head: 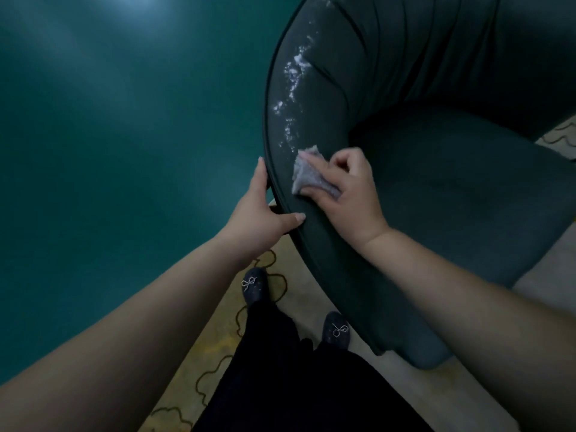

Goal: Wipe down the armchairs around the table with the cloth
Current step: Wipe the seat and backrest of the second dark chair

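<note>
Teal surface [109, 135], broad, smooth and glossy, fills the whole left side, cut off by the frame on three sides; whether it is a tabletop or something else cannot be told. One dark green upholstered armchair [452, 188] with a curved back takes the right side, its top and far arm out of the frame and its base hidden beneath the seat. One patterned beige rug [224, 344] with brown looping outlines shows in the narrow gap between the teal surface and the chair, leaving just enough room for the person's two feet. Black garment [280, 385] hangs down the middle, covering the legs. Two bare forearms reach in from the bottom corners. The left hand [261, 210] grips the chair's dark piped rim [271, 126], thumb on the inner face, fingers wrapped over the outer edge and hidden behind it. The right hand [349, 194] holds one small grey cloth [308, 177] pinched between thumb and fingers and pressed flat on the inside of the chair back, just beside the rim. One trail of white foamy residue [293, 85] runs up the chair back from the cloth's upper edge. Two dark slippers [254, 285] with sparkly bow shapes stand on the rug, the right one touching the chair's base.
</note>
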